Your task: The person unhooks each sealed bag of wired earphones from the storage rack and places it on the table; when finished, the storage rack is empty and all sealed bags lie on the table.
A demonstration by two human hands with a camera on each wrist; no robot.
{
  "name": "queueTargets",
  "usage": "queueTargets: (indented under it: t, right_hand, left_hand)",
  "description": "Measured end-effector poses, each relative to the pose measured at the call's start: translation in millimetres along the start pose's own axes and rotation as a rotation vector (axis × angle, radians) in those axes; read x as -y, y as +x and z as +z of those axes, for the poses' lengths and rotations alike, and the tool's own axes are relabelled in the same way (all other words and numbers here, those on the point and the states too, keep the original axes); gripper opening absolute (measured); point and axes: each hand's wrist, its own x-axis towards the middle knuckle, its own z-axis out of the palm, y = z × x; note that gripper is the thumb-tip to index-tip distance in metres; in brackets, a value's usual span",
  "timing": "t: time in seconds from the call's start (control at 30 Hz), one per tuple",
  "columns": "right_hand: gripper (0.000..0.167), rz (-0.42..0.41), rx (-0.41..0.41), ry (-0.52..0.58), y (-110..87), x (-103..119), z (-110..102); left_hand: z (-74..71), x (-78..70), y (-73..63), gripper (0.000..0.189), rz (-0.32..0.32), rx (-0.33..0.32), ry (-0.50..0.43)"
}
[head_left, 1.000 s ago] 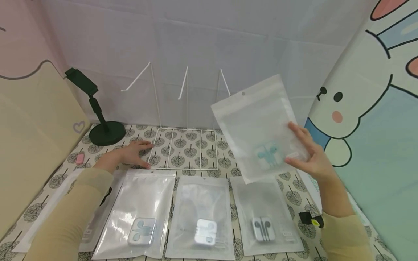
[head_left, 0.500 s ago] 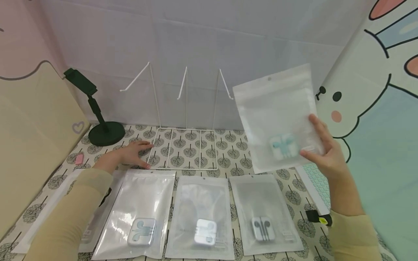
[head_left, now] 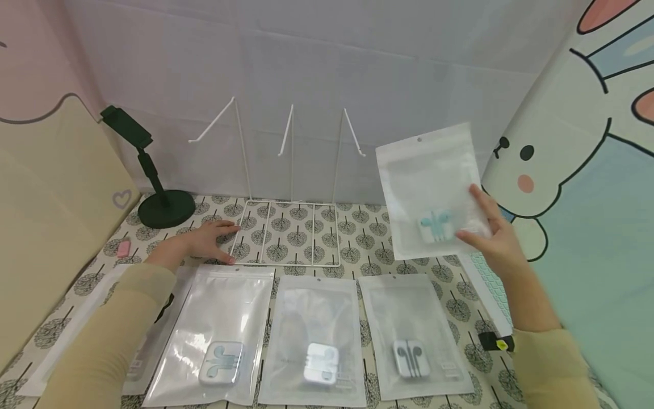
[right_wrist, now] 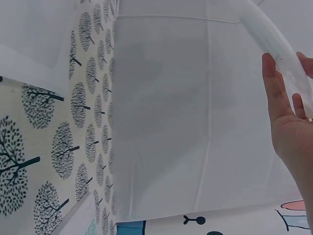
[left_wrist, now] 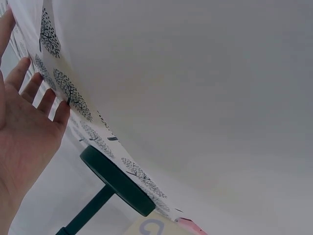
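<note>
My right hand (head_left: 499,241) pinches the right edge of a white zip bag (head_left: 428,179) between thumb and fingers, holding it tilted above the table. Pale blue earphones in a case (head_left: 436,227) show through its lower part; in the right wrist view the bag (right_wrist: 276,41) appears nearly edge-on. My left hand (head_left: 206,241) rests at the left side of a white wire display rack (head_left: 288,264), its fingers spread and touching the base; the left wrist view shows that hand (left_wrist: 32,122) with extended fingers. Three upright hooks rise from the rack, with nothing hanging on them.
Several similar bags lie along the front: a left one (head_left: 232,307), a middle one (head_left: 319,312) and a right one (head_left: 409,312), with another under my left forearm. A dark green stand (head_left: 166,209), a pink block (head_left: 124,248) and a keyboard (head_left: 490,284) lie around.
My right hand first moved the bag right, away from the rack, then lowered it slightly and tilted it less. The left hand and the bags on the table have stayed put.
</note>
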Motion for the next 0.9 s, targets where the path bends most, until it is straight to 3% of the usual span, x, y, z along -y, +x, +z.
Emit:
queueTargets:
  t: [0.4,0.7,0.9]
  right_hand:
    - [0.092,0.275,0.012,-0.347,14.1,-41.9,21.1]
    - [0.090,0.345,0.105,-0.431,20.6,-66.0,35.8]
    - [0.088,0.346,0.133,-0.478,26.8,-82.2,38.7]
  left_hand:
    - [0.5,-0.4,-2.3,0.100,-0.012,0.003,-0.017]
    - [1.1,1.2,-1.7,0.101,-0.017,0.001,-0.031]
    - [1.2,1.5,-1.6,0.100,-0.011,-0.003,-0.027]
